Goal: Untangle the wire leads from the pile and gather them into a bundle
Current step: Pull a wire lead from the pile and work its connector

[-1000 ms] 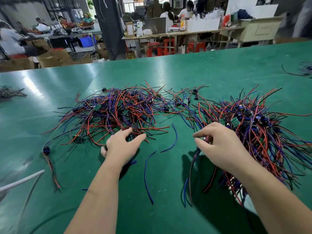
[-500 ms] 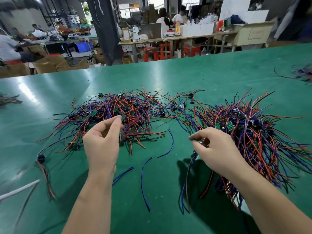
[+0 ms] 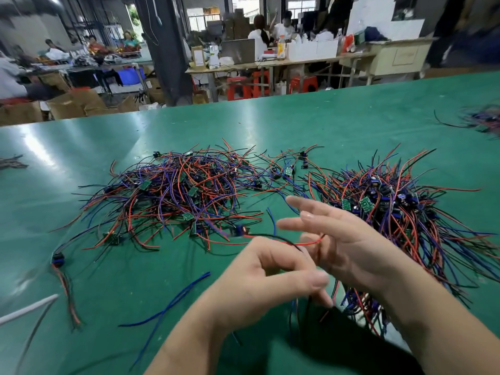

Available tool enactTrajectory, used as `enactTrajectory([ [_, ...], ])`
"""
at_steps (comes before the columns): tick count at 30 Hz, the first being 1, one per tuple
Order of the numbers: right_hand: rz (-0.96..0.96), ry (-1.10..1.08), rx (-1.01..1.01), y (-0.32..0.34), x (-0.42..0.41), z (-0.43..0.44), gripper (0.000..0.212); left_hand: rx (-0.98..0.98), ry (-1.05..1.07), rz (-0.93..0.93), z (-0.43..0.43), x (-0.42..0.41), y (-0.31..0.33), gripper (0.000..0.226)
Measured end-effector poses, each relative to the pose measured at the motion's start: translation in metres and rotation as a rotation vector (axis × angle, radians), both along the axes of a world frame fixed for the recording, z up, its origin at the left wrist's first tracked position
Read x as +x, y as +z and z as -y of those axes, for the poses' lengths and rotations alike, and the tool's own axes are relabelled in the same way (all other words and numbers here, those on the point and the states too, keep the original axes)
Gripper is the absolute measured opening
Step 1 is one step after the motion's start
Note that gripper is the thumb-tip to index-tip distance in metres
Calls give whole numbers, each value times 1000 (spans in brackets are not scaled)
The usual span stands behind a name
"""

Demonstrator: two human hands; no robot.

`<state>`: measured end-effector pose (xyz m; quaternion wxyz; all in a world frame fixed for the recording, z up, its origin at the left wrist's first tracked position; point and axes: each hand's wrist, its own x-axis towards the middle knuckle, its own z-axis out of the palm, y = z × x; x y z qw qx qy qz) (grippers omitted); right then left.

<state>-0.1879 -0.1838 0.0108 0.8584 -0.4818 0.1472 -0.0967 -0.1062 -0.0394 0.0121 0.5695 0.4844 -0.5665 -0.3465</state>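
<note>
A tangled pile of red, blue and black wire leads (image 3: 173, 196) with small green boards lies left of centre on the green table (image 3: 324, 125). A second, more combed heap of leads (image 3: 411, 217) spreads on the right. My left hand (image 3: 270, 277) pinches one red-and-black lead (image 3: 284, 240) lifted off the pile, a small blue part at its far end. My right hand (image 3: 349, 244) is against it, fingers spread, the lead's red end lying in its palm. Under my right wrist hang several gathered leads (image 3: 359, 307); their grip is hidden.
Loose blue wires (image 3: 173, 301) lie in front of the pile. A short lead with a black connector (image 3: 58, 259) and a white tube (image 3: 27, 309) sit at the left edge. More wires (image 3: 481, 120) lie far right. People work at benches beyond the table.
My left hand drew a lead out of the left pile and carried it rightward to my right hand. My right hand unpinched and spread its fingers.
</note>
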Motion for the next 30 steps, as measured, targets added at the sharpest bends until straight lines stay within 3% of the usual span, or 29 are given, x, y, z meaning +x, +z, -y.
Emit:
enactTrajectory([
  [4,45,39,68,8,-9,9,41,87,62,115,0,-1,-1,29],
  [9,-88,199,54,10,-12,13,49,4,484,710,3,-5,-11,30],
  [11,-195,149,-18,9,-9,17,51,-42,500,790,4,-8,-11,31],
  [15,-310,154,-278,0,-2,10,45,-175,332,695,9,-19,-9,31],
  [23,-45,228,-128,-5,-5,4,21,-53,186,533,8,-31,0,42],
  [27,55,103,-82,-2,-5,6,23,46,160,337,4,-23,-3,51],
  [30,128,129,-78,-1,-7,10,49,162,166,283,4,-16,-9,49],
])
